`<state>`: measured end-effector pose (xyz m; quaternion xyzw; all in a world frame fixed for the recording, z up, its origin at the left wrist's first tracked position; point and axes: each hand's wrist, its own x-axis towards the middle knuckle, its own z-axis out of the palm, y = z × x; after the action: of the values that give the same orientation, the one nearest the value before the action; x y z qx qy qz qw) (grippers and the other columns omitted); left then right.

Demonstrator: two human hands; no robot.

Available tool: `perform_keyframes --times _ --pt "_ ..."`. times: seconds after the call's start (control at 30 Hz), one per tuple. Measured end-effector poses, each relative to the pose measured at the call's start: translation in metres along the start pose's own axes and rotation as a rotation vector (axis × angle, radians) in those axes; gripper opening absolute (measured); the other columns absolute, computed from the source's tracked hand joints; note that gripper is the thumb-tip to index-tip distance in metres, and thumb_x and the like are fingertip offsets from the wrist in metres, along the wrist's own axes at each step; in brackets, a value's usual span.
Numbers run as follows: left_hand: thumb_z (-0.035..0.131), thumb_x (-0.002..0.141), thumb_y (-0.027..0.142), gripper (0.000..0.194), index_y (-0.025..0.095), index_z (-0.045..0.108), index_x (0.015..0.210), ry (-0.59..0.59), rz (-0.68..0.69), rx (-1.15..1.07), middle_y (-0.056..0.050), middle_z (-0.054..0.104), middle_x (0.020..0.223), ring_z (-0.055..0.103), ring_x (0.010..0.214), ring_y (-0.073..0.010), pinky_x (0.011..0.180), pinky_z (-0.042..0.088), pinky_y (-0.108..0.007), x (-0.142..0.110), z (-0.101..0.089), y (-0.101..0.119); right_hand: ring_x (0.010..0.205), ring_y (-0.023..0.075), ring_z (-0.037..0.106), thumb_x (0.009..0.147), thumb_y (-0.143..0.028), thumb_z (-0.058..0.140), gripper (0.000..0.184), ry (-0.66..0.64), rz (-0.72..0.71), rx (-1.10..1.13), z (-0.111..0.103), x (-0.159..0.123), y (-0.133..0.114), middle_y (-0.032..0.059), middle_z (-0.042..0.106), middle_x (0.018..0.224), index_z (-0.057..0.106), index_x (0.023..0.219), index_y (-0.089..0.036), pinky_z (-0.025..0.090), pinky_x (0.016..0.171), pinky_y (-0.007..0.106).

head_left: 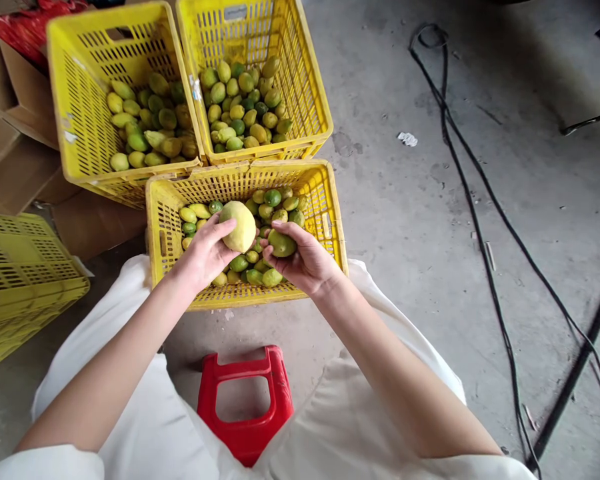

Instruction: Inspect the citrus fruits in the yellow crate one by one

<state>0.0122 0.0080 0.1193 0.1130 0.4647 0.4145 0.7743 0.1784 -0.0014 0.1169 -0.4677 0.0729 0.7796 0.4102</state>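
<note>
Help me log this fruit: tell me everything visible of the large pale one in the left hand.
The large pale fruit is roundish and pale yellow, its skin smooth-looking and uncut where visible. The left hand holds it, thumb across its left side, above the near yellow crate; its underside is hidden.

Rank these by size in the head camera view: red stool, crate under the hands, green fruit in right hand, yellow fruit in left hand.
Crate
Red stool, partly hidden
Yellow fruit
Green fruit, partly covered
</note>
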Motion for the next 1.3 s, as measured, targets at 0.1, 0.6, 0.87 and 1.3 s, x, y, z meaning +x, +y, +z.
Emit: perform_keyframes --times 0.1,0.6,0.87,1.3 --pt "0.074 0.077 0.017 0.040 0.021 0.066 0.116 -0.048 0.006 0.092 -0.007 0.071 0.113 0.070 0.106 -0.0228 0.082 0.059 -0.028 -0.002 0.000 -0.002 0.061 0.0093 0.058 0.084 -0.015 0.064 0.009 0.001 0.039 0.039 -0.003 0.002 0.001 -0.0017 0.061 0.071 0.059 0.079 -0.019 0.049 0.047 0.015" --pt "0.065 0.083 0.023 0.031 0.021 0.066 0.114 0.017 0.064 0.094 -0.006 0.071 0.116 0.067 0.112 -0.0230 0.087 0.058 -0.028 0.004 0.001 0.001 0.087 0.0169 0.068 0.086 -0.018 0.057 0.016 -0.071 -0.168 -0.071 0.004 -0.004 -0.007 0.0005 0.073 0.093 0.064 0.099 -0.024 0.059 0.072 0.029" --pt "0.071 0.084 0.031 0.014 0.018 0.066 0.086 0.130 0.184 0.090 -0.002 0.068 0.081 0.070 0.088 -0.0174 0.074 0.057 -0.023 0.010 -0.005 -0.005 0.051 0.0064 0.048 0.086 -0.035 0.064 0.015 -0.029 -0.139 -0.103 0.002 0.000 -0.005 -0.0001 0.069 0.079 0.063 0.087 -0.020 0.036 0.039 0.016" --pt "0.048 0.088 0.044 0.033 0.014 0.061 0.083 0.120 -0.172 -0.135 -0.006 0.061 0.066 0.060 0.054 -0.0155 0.047 0.052 -0.024 0.004 0.000 0.008 0.071 0.0145 0.064 0.078 -0.018 0.059 0.006 -0.097 -0.032 0.045 0.000 0.001 -0.005 0.0009 0.066 0.079 0.054 0.081 -0.021 0.058 0.059 0.024"
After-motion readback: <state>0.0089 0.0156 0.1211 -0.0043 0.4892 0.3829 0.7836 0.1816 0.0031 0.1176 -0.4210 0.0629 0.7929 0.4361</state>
